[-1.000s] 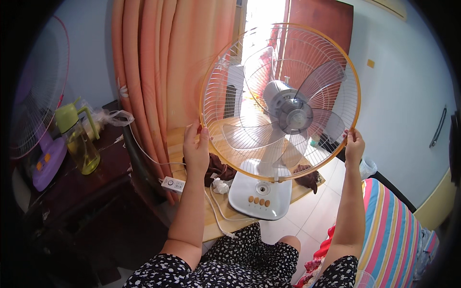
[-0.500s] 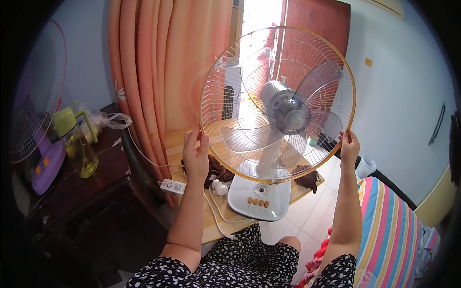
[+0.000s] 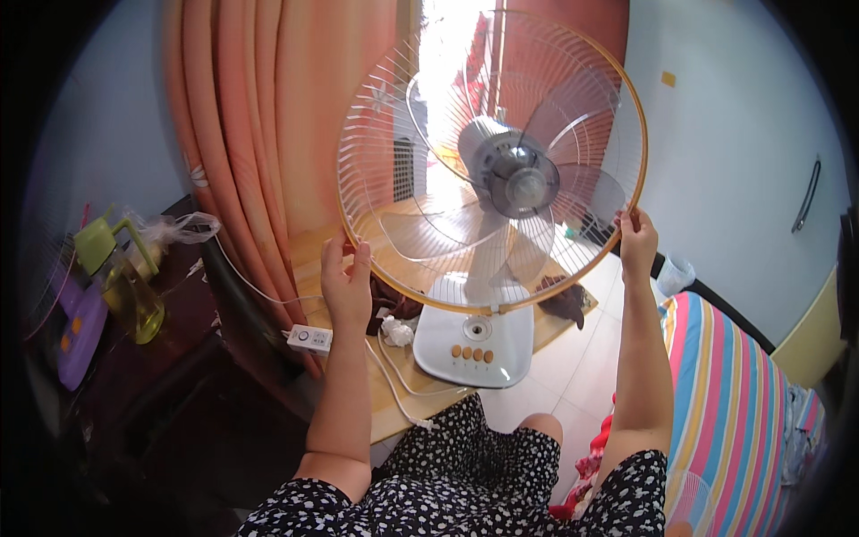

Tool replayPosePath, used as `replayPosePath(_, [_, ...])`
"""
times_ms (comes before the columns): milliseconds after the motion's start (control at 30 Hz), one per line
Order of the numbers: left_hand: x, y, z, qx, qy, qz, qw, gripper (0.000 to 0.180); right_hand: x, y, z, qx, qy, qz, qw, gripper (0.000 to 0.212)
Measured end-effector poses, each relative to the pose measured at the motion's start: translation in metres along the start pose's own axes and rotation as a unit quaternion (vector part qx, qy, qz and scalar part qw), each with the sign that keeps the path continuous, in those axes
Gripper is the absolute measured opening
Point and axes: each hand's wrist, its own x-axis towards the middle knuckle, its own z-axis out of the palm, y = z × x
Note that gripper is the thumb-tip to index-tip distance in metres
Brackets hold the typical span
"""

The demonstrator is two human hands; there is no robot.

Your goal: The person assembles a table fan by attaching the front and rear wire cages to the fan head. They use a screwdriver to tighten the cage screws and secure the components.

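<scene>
A white table fan with grey see-through blades (image 3: 526,190) stands in front of me on a wooden table. Its wire grille has an orange rim (image 3: 646,134), and a grey cap sits at the hub. My left hand (image 3: 347,285) grips the rim at its lower left, thumb and fingers closed. At the lower right, my right hand (image 3: 637,242) pinches the same rim. Below the grille is the fan's white base (image 3: 474,369) with a row of tan buttons. Whether this grille touches the fan's neck at the bottom I cannot tell.
Left of the fan lie a white power strip (image 3: 310,338), cables, crumpled white tissue (image 3: 396,331) and dark brown cloth. A green-lidded jug (image 3: 132,309) and a purple fan (image 3: 82,336) stand on a dark table. A striped bedcover (image 3: 734,403) is at right.
The view has shifted, so the surroundings sit further left. Both hands remain on the rim, and the grille appears slightly higher against the base.
</scene>
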Motion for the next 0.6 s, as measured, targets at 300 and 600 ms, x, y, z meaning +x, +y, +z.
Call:
replayPosePath(300, [-0.021,-0.025,0.005,-0.041,-0.035,-0.066,0.996,0.034,-0.028,-0.009,0.006,0.110,-0.023,0.069,0.991,0.025])
replayPosePath(600, [-0.025,-0.030,0.006,-0.060,-0.039,-0.098,0.993,0.036,-0.036,-0.002,0.002,0.104,-0.030,0.114,0.988,0.022])
